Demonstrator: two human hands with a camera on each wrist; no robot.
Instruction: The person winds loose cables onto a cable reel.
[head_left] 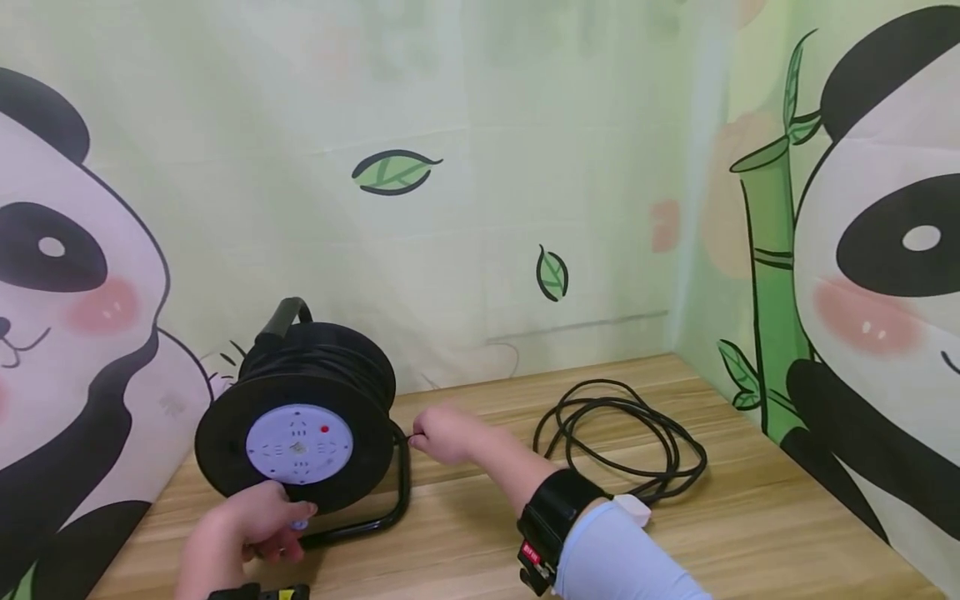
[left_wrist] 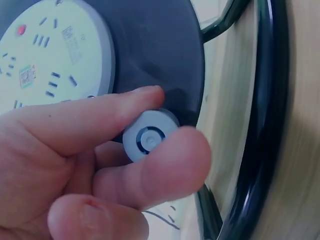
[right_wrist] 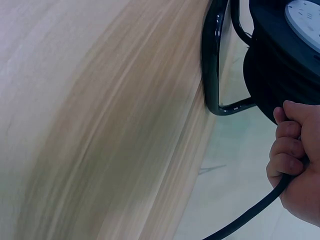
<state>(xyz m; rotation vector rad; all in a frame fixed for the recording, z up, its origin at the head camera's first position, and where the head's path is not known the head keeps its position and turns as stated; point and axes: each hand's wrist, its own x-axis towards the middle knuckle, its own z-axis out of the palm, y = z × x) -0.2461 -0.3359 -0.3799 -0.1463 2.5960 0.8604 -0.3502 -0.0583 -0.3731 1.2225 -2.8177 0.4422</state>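
Observation:
A black cable reel point(head_left: 225, 425) stands on the left of the table, with a round pale socket panel point(head_left: 298, 458) on its front disc. Below that panel, my left hand point(head_left: 262, 517) holds a small grey winding knob point(left_wrist: 151, 135); the left wrist view shows it between thumb and fingers. My right hand point(head_left: 447, 433) is just right of the reel, fingers curled round the black cable point(right_wrist: 250, 214). Loose loops of cable point(head_left: 671, 477) lie to the right on the table. Part of a white plug point(head_left: 633, 508) shows beside the right sleeve.
The reel's black tube frame point(head_left: 406, 483) reaches out to its right and front, and a carrying handle point(head_left: 281, 321) rises at the back. The wooden table point(head_left: 465, 542) ends at a panda-printed backdrop point(head_left: 480, 208) behind and on both sides.

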